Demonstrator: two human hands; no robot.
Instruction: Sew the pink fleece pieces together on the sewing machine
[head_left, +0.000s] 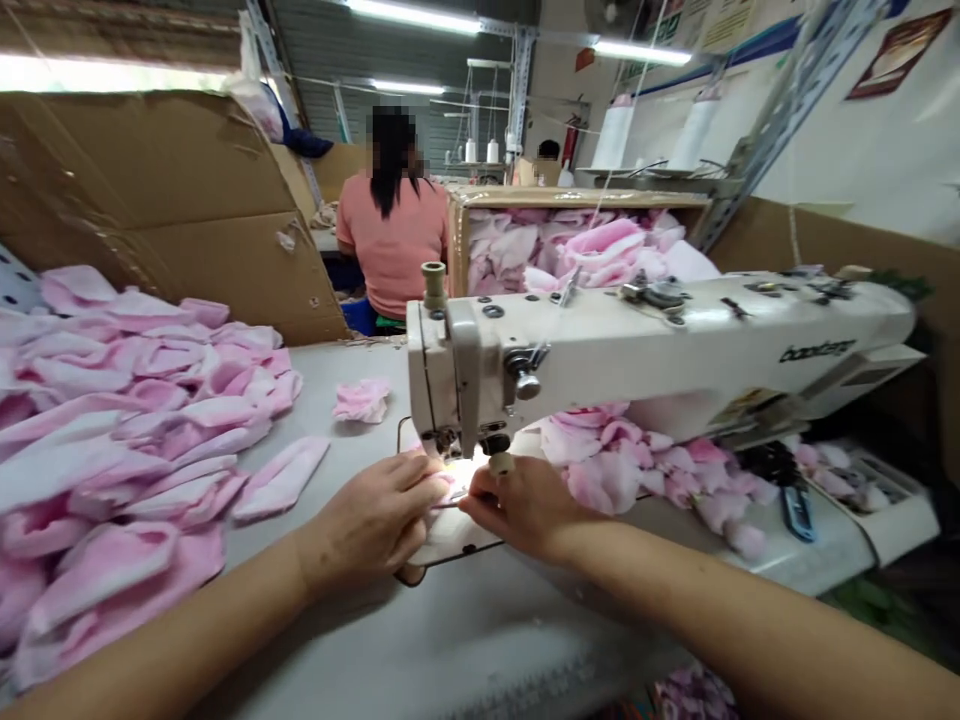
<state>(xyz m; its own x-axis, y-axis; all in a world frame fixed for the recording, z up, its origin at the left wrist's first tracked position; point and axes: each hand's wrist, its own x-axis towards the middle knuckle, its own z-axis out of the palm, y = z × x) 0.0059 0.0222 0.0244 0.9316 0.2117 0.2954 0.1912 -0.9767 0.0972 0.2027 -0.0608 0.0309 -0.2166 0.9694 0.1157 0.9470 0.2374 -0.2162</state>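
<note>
Under the lit needle area of a white sewing machine [570, 350], a small piece of pink fabric [454, 488] lies between my two hands. My left hand [382, 505] has its fingers closed on the fabric's left side, close to the presser foot. From the right, my right hand [525, 505] pinches at the fabric's other edge, thumb and forefinger together. A finger cover [500, 464] shows on one right-hand finger. Glare and my fingers hide most of the fabric, and the needle cannot be made out.
Pink fabric pieces [135, 420] are heaped at left, with a crumpled scrap [362, 400] nearer the machine. More pieces [645, 465] lie behind the machine's arm. Blue thread snips [798, 513] rest beside an open box [900, 500]. A person [394, 240] sits ahead, beside a fabric-filled carton [585, 198].
</note>
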